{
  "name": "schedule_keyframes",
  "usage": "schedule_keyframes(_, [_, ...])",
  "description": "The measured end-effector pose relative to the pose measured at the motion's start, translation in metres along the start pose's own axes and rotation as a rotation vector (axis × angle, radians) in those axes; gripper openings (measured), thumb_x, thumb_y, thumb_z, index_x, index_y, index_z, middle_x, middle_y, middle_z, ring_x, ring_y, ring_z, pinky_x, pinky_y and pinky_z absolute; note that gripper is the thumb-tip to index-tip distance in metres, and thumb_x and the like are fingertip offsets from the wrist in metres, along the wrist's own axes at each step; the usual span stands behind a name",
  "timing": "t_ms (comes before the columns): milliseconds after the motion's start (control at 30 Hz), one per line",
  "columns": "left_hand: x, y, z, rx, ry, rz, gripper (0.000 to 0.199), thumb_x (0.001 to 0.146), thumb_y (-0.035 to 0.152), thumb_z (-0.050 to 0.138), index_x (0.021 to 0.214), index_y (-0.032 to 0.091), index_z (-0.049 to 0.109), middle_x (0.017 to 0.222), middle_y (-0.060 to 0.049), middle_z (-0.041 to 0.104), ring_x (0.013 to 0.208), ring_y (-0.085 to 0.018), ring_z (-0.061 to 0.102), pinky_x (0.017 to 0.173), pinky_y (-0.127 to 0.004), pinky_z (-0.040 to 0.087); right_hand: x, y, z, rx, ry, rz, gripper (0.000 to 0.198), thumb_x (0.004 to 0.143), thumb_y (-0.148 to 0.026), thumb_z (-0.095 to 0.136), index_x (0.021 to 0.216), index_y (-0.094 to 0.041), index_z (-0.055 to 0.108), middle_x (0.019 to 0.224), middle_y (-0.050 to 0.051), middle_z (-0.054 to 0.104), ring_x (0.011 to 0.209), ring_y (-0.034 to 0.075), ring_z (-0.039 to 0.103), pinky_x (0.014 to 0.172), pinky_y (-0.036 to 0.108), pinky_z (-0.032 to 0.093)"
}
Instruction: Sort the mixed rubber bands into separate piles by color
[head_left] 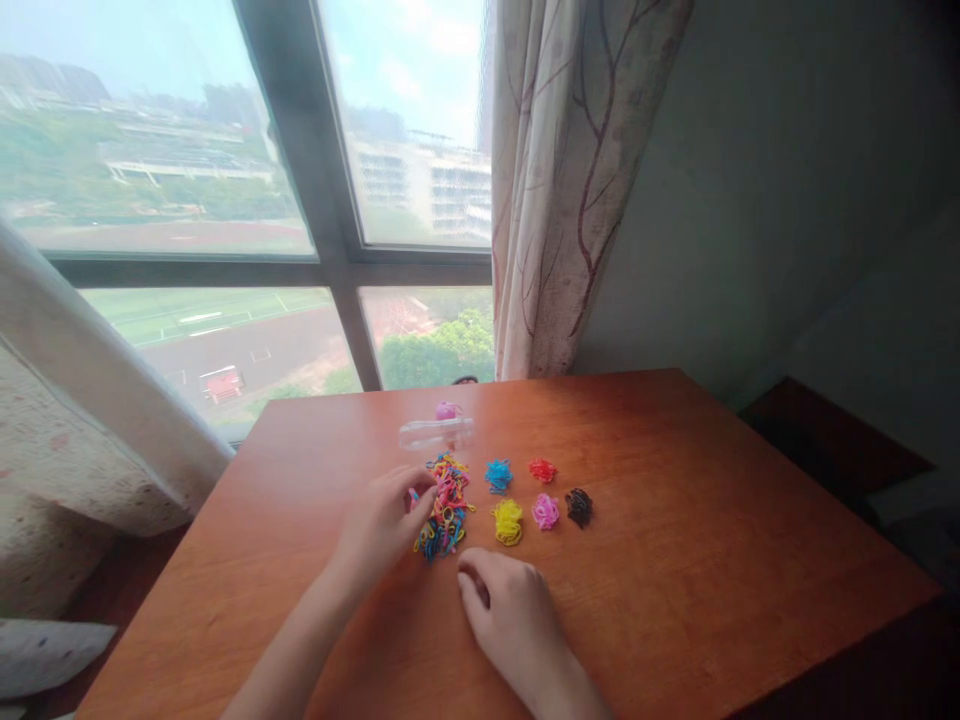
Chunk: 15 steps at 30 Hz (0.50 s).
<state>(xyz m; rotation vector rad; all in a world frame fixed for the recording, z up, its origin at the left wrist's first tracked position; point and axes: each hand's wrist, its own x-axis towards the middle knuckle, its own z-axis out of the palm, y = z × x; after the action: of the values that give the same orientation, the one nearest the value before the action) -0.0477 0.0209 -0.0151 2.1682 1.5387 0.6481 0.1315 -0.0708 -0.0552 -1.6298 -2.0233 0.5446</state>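
Note:
A heap of mixed coloured small elastic bands lies near the middle of the table. My left hand reaches over its left side, thumb and forefinger curled close together at the bands. Whether a band is pinched there is hidden. Just below the heap, my right hand rests with its fingers curled in; what they hold, if anything, does not show. Sorted by colour to the right are a blue pile, a yellow pile, a red pile, a pink pile and a black pile.
A clear plastic container lies behind the heap, with a pink object beyond it. The brown wooden table ends at the window. Curtains hang on both sides, and a dark wall stands to the right.

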Motion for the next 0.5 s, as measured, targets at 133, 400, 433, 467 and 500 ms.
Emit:
schedule_keyframes(133, [-0.018, -0.015, 0.005, -0.089, 0.014, -0.072, 0.029, 0.089, 0.038, 0.048, 0.083, 0.018, 0.069, 0.069, 0.0, 0.065, 0.059, -0.014, 0.053, 0.058, -0.024, 0.039, 0.01, -0.006, -0.003, -0.065, 0.011, 0.013, 0.014, 0.089, -0.015, 0.056, 0.094, -0.027, 0.063, 0.081, -0.004, 0.07, 0.072, 0.015, 0.065, 0.061, 0.025, 0.032])
schedule_keyframes(400, [-0.027, -0.02, 0.008, -0.153, 0.015, -0.1, 0.033, 0.089, 0.041, 0.048, 0.083, 0.017, 0.07, 0.067, -0.001, 0.064, 0.059, -0.014, 0.052, 0.057, -0.024, 0.039, 0.028, -0.015, -0.005, -0.179, -0.027, -0.004, 0.011, 0.09, -0.017, 0.059, 0.096, -0.026, 0.06, 0.087, -0.002, 0.071, 0.08, 0.018, 0.066, 0.062, 0.024, 0.034])
schedule_keyframes(433, [-0.026, -0.02, 0.008, -0.149, 0.016, -0.094, 0.033, 0.089, 0.041, 0.048, 0.082, 0.017, 0.069, 0.067, -0.001, 0.064, 0.059, -0.014, 0.052, 0.057, -0.024, 0.039, 0.028, -0.016, -0.004, -0.181, -0.029, -0.008, 0.011, 0.09, -0.017, 0.059, 0.096, -0.026, 0.061, 0.088, -0.002, 0.071, 0.08, 0.018, 0.066, 0.063, 0.025, 0.034])
schedule_keyframes(467, [-0.026, -0.02, 0.008, -0.146, 0.017, -0.089, 0.033, 0.089, 0.041, 0.048, 0.081, 0.017, 0.069, 0.067, -0.001, 0.064, 0.06, -0.014, 0.052, 0.058, -0.024, 0.039, 0.029, -0.015, -0.003, -0.181, -0.028, -0.011, 0.01, 0.09, -0.017, 0.058, 0.094, -0.026, 0.061, 0.088, -0.002, 0.072, 0.081, 0.018, 0.066, 0.064, 0.025, 0.035])
schedule_keyframes(500, [-0.026, -0.02, 0.008, -0.146, 0.017, -0.084, 0.032, 0.089, 0.04, 0.048, 0.082, 0.018, 0.069, 0.068, -0.001, 0.064, 0.06, -0.014, 0.052, 0.058, -0.024, 0.039, 0.028, -0.015, -0.003, -0.177, -0.027, -0.016, 0.011, 0.09, -0.016, 0.058, 0.094, -0.026, 0.062, 0.089, -0.002, 0.072, 0.081, 0.017, 0.066, 0.064, 0.025, 0.035])
